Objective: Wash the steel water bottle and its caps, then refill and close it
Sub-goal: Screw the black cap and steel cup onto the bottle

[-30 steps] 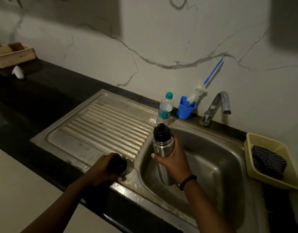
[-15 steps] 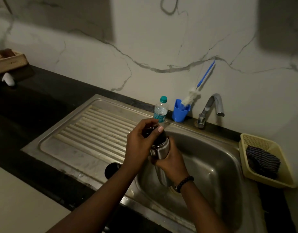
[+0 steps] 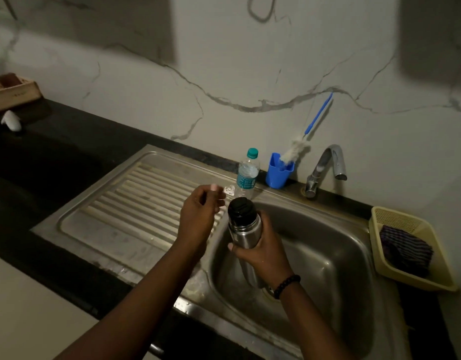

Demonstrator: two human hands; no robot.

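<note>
The steel water bottle [image 3: 246, 235] is upright over the left side of the sink basin [image 3: 328, 255], with a black cap [image 3: 242, 210] on its neck. My right hand [image 3: 265, 253] grips its body from the right. Just left of the cap, over the edge of the drainboard [image 3: 136, 209], my left hand [image 3: 198, 216] hovers with loosely curled fingers and holds nothing. The second black cap seen earlier on the drainboard is hidden behind my left forearm.
Behind the sink stand a small plastic water bottle [image 3: 247, 172], a blue cup [image 3: 278, 171] holding a bottle brush [image 3: 294, 150], and the tap [image 3: 328, 162]. A yellow basket [image 3: 380, 255] with a dark cloth [image 3: 406, 250] sits at the right. A wooden tray [image 3: 14, 92] is far left.
My left hand set a black cap on the drainboard, went to the cap on the bottle, and has now come off it to the left. My right hand kept holding the bottle.
</note>
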